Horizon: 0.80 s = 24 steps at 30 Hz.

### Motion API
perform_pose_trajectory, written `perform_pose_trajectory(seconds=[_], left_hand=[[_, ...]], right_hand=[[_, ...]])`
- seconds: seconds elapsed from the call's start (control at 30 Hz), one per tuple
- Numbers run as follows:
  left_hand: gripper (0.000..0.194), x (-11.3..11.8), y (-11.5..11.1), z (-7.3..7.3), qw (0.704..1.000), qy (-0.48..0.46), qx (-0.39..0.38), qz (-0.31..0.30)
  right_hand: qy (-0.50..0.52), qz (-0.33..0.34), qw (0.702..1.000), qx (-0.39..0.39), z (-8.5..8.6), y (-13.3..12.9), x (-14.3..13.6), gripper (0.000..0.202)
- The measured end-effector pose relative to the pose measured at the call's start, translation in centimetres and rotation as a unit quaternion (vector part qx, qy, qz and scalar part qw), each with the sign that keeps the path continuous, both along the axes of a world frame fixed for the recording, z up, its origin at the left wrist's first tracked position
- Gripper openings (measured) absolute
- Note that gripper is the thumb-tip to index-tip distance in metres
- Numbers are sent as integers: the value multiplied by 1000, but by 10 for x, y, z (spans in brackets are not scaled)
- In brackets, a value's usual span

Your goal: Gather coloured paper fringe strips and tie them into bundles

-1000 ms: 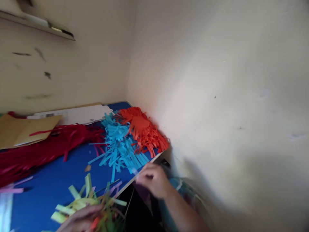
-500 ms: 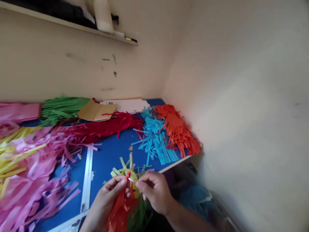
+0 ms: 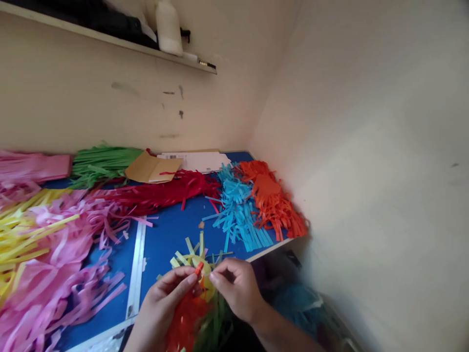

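Observation:
My left hand (image 3: 164,296) pinches the twisted top of an orange paper tassel (image 3: 186,318), whose strips hang down below the fingers. With thumb and forefinger closed, my right hand (image 3: 240,291) holds a thin white string (image 3: 206,274) close to that twisted top. Whether the string passes around or through the top is too small to tell. Behind the fingers, a pale yellow tassel (image 3: 201,260) lies at the table's front edge, partly covered by my hands. Green strips (image 3: 216,320) hang beneath, beside the orange ones.
The blue table (image 3: 161,244) bears pink (image 3: 66,244), yellow (image 3: 25,239), green (image 3: 106,159), red (image 3: 157,195), light blue (image 3: 238,210) and orange fringed paper (image 3: 274,203). A brown envelope (image 3: 152,168) lies near the wall. Above, a shelf (image 3: 120,41) holds a white bottle (image 3: 169,29).
The view has shifted slightly left, so everything sits a little further right. The twisted orange top has tilted rightward, and less white string shows between my hands.

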<state>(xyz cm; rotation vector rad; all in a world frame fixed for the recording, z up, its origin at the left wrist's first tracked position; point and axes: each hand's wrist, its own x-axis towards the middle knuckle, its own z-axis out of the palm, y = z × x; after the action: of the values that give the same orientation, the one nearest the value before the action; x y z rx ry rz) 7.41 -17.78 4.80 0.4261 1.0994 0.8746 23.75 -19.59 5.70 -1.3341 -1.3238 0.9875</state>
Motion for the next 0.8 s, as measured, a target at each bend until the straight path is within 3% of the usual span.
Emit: perform_pose_trajectory(seconds=[0.33,0.47,0.63,0.8], left_hand=[[46,0,-3,2,999,-47,-9,-11],[46,1,-5,-1,999,-41,-1,-12],[43,2,-6,-3,999,-27,13,-11],[38,0,-6,-5,997,27,67,-21]], right_hand=[[66,62,994,-66,1,2,0,20],[96,25,992,-79,-5,3,0,23],[37,-4,998,-44,-6,1,-5,21],[-67,18,996,59,-2,-1,-6,17]])
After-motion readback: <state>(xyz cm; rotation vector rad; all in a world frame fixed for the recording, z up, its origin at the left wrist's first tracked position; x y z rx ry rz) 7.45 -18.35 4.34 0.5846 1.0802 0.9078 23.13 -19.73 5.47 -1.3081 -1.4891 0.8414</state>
